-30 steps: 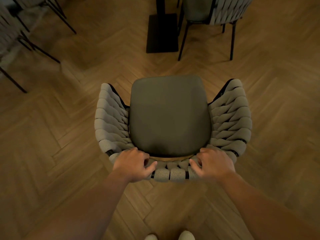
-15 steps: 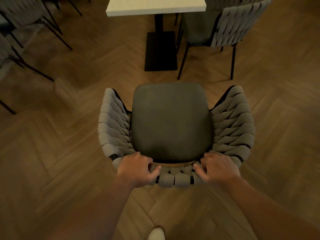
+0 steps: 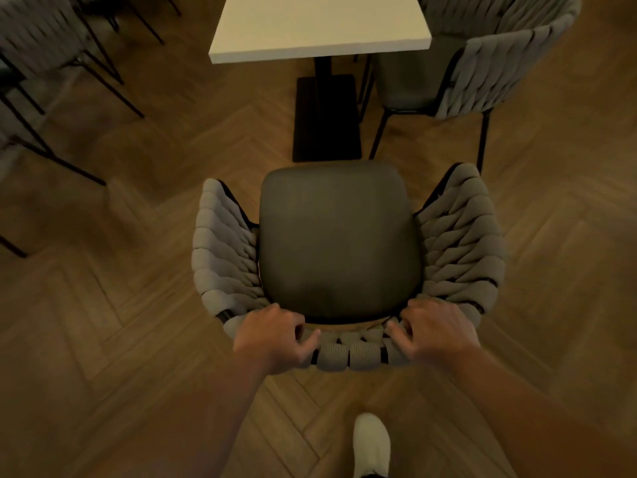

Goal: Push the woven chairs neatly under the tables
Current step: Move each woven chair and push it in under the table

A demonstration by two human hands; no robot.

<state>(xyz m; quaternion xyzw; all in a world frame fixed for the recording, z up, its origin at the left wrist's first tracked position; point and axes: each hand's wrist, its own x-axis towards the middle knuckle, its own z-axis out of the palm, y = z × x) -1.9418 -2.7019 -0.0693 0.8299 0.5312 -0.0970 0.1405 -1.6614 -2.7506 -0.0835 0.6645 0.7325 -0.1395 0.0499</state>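
Observation:
A woven chair with a grey seat cushion and beige braided sides stands on the floor right in front of me, its seat facing a white table. My left hand grips the top of the chair's backrest on the left. My right hand grips the same rim on the right. The chair's front edge is just short of the table's black base plate, and the seat is outside the tabletop.
A second woven chair stands at the table's right side. More chairs with thin black legs stand at the far left. Herringbone wood floor lies all around. My white shoe is behind the chair.
The chair and I have moved forward toward the table, and the tabletop has come into view. One foot has stepped forward. Both hands keep their grip on the backrest.

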